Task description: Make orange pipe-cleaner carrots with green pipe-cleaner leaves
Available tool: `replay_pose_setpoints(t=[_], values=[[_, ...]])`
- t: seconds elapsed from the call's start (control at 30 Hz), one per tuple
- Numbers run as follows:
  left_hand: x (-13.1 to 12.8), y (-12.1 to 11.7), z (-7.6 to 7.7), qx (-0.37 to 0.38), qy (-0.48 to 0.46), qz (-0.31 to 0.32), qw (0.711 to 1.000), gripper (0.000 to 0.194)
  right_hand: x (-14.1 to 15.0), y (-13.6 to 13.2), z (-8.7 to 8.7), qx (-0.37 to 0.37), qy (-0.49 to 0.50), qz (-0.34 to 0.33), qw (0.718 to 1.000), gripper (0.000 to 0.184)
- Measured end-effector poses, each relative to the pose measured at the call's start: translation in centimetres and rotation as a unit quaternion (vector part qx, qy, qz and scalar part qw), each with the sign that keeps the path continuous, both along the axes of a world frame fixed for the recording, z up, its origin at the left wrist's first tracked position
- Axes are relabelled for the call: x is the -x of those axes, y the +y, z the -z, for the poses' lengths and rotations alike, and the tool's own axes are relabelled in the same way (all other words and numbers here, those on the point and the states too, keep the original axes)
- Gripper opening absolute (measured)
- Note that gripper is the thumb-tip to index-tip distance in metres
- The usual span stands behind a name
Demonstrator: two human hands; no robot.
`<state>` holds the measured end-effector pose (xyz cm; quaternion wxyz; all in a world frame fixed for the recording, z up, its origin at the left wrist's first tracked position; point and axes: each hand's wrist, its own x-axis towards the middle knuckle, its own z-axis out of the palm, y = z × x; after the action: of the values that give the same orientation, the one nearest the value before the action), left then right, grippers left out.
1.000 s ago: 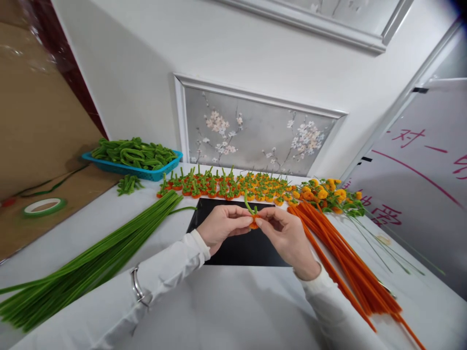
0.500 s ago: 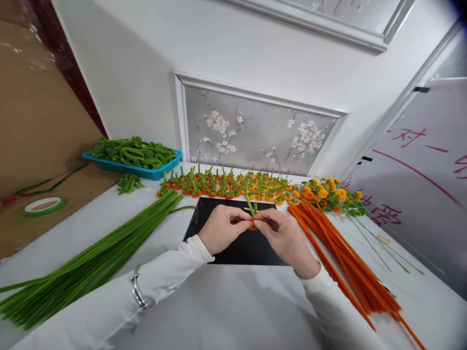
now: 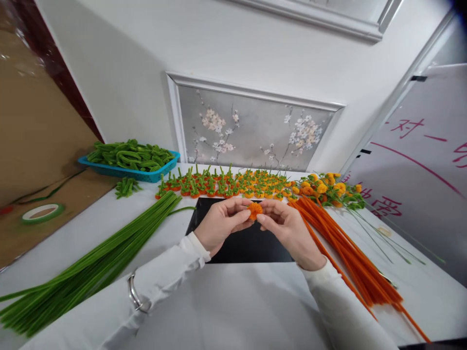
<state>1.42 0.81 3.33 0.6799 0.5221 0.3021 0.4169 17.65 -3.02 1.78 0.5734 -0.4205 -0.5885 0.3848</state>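
Between my two hands is a small orange pipe-cleaner flower (image 3: 255,211), its ruffled face turned toward me. My left hand (image 3: 226,221) pinches its left side with thumb and fingers. From the right, my right hand (image 3: 286,227) pinches the other side. The flower's green stem is hidden behind it. Both hands are above a black mat (image 3: 244,248). Just beyond them stand rows of orange flower heads (image 3: 195,192) with green stems upward, and yellow ones (image 3: 260,187) beside them.
Green pipe cleaners (image 3: 109,253) lie at left, orange ones (image 3: 350,253) at right. A blue tray (image 3: 146,176) of green looped pieces stands at back left, near short green cuttings (image 3: 127,187) and a tape roll (image 3: 43,213). Finished yellow flowers (image 3: 321,188) lie at back right.
My hands have tipped the flower so its orange face shows toward me; its green stem, upright before, is now out of sight. The view has shifted slightly.
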Motion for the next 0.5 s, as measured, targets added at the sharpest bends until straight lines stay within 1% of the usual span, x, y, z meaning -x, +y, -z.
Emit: replay_pose_setpoints(t=[0.1,0.2,0.27,0.4,0.5], values=[[-0.21,-0.18,-0.1,-0.083,0.057,-0.007,0.995,0.021,0.32,-0.01,0.08,-0.009,-0.027,0.013,1.0,0.023],[-0.27,-0.05,-0.11,-0.166,0.116,-0.024,0.979,0.018,0.36,-0.09,0.19,-0.028,-0.076,0.032,0.996,0.018],[-0.25,0.11,0.12,-0.202,0.139,-0.036,0.969,0.016,0.46,-0.21,0.24,-0.048,-0.119,0.043,0.991,0.015],[-0.23,0.31,0.71,-0.233,0.163,-0.035,0.958,0.019,0.82,-0.53,0.2,-0.095,-0.208,0.068,0.971,0.014],[-0.29,0.37,0.71,-0.226,0.183,-0.037,0.956,0.02,0.93,-0.65,0.16,-0.105,-0.245,0.074,0.961,0.013]])
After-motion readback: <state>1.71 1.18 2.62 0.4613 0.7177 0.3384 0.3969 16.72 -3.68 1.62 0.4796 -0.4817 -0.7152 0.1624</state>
